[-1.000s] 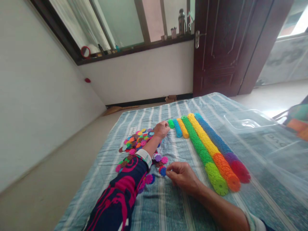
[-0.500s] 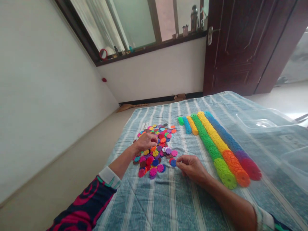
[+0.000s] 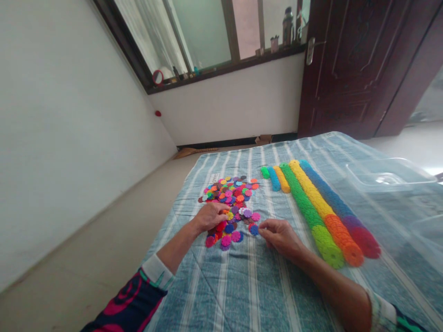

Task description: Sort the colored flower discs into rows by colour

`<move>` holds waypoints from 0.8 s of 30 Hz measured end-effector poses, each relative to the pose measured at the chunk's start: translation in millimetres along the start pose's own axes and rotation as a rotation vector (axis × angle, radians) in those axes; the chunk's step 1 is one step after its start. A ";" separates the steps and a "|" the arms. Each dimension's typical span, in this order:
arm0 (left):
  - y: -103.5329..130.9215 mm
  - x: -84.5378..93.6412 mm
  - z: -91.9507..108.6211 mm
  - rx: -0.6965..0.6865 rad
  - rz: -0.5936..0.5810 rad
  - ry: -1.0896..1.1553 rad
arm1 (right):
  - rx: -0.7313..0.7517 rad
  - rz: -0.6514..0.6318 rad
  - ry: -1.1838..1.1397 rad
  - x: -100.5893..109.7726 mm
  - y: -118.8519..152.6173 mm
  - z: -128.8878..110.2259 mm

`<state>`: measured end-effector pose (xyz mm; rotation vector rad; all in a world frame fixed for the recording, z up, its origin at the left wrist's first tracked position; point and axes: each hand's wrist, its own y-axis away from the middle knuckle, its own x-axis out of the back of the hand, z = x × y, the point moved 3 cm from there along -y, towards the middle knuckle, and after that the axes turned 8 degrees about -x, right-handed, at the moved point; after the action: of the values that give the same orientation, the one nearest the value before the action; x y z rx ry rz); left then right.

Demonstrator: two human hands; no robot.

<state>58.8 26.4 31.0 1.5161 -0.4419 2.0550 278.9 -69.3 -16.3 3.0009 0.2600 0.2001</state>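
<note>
A loose pile of notched plastic discs (image 3: 228, 193) in many colours lies on the striped sheet. My left hand (image 3: 210, 216) reaches over the near part of the pile, thumb and index finger a little apart, tips among orange and yellow discs. Just right of the pile, my right hand (image 3: 282, 236) has its fingertips pressed together; whatever may be between them is hidden. Its tips are beside a blue disc (image 3: 254, 230). Farther right lie long rows of stacked discs: a green row (image 3: 301, 203), a yellow and orange row (image 3: 313, 196) and a blue, purple and red row (image 3: 328, 196).
Short green (image 3: 265, 173), blue (image 3: 274, 179) and orange (image 3: 284, 179) stacks lie beyond the long rows. A clear plastic box (image 3: 391, 177) stands on the right of the bed (image 3: 214, 286). Behind are a window ledge (image 3: 224, 70) and a dark red door (image 3: 360, 69).
My left hand has moved nearer over the pile, and its thumb and index finger have parted. My right hand stays beside the blue disc. The whole view has shifted slightly.
</note>
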 end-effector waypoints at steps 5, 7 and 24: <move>-3.6 -1.1 6.2 -0.038 -0.076 -0.020 | -0.002 0.002 0.012 0.1 -0.3 1.4; -4.1 -0.2 7.3 -0.030 -0.067 -0.021 | 0.005 0.004 0.017 0.3 -0.7 1.7; -4.7 4.1 7.9 0.048 0.048 -0.063 | 0.004 -0.001 -0.009 -0.4 -1.4 -0.7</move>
<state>66.8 26.7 37.1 1.6170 -0.4607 2.0729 278.2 -67.9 -15.9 3.0048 0.2611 0.1866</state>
